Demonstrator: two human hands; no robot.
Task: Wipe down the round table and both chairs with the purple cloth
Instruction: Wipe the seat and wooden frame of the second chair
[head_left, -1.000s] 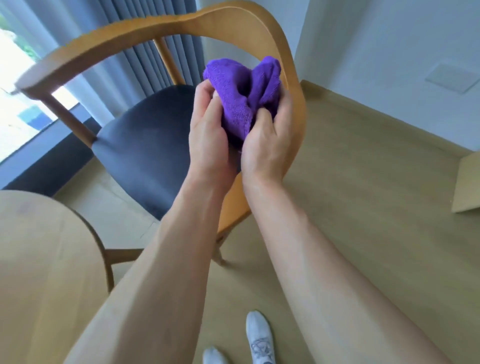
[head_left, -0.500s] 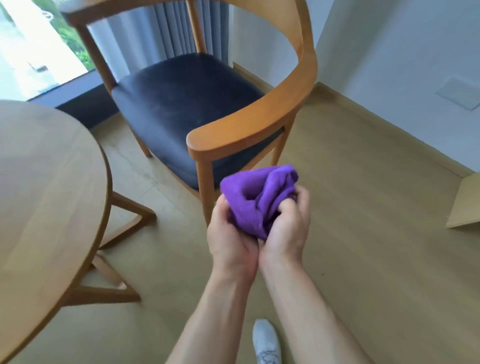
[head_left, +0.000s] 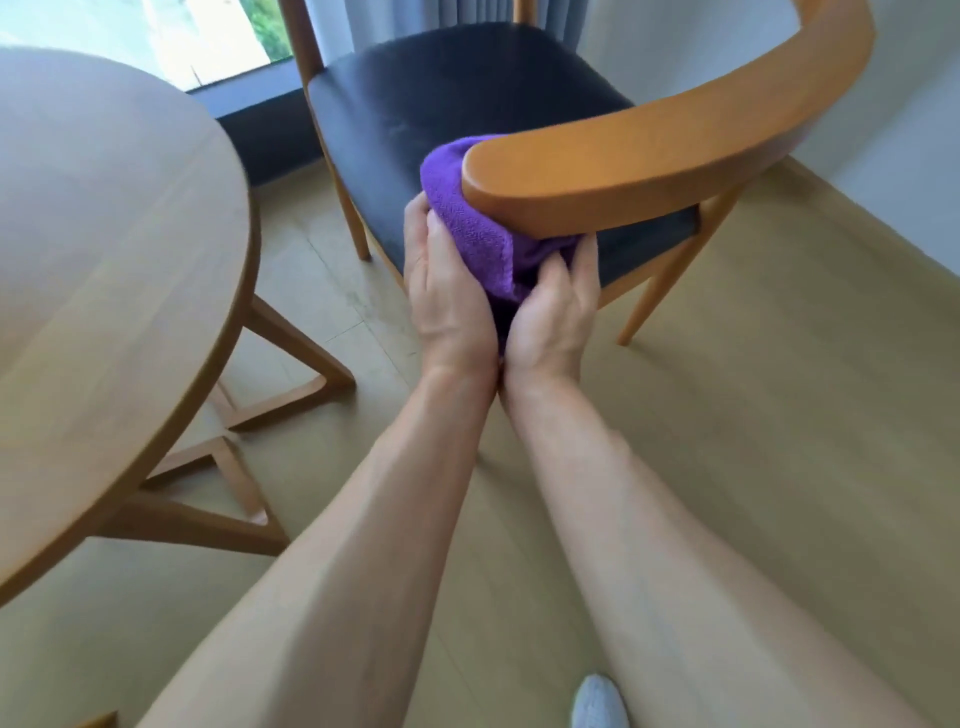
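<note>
The bunched purple cloth is held between both hands just below the end of the wooden chair's curved armrest. My left hand grips its left side, my right hand its lower right. The cloth's top is partly hidden behind the armrest end. The chair has a dark seat and stands ahead of me. The round wooden table fills the left side. A second chair is not in view.
The table's angled wooden legs spread over the light wood floor to the left of my arms. A window and grey curtain lie behind the chair, a white wall on the right. My shoe shows at the bottom edge.
Both hands with the cloth came down off the top of the chair's back rail, then rose again to the end of the armrest. My view dropped and moved closer to the chair.
</note>
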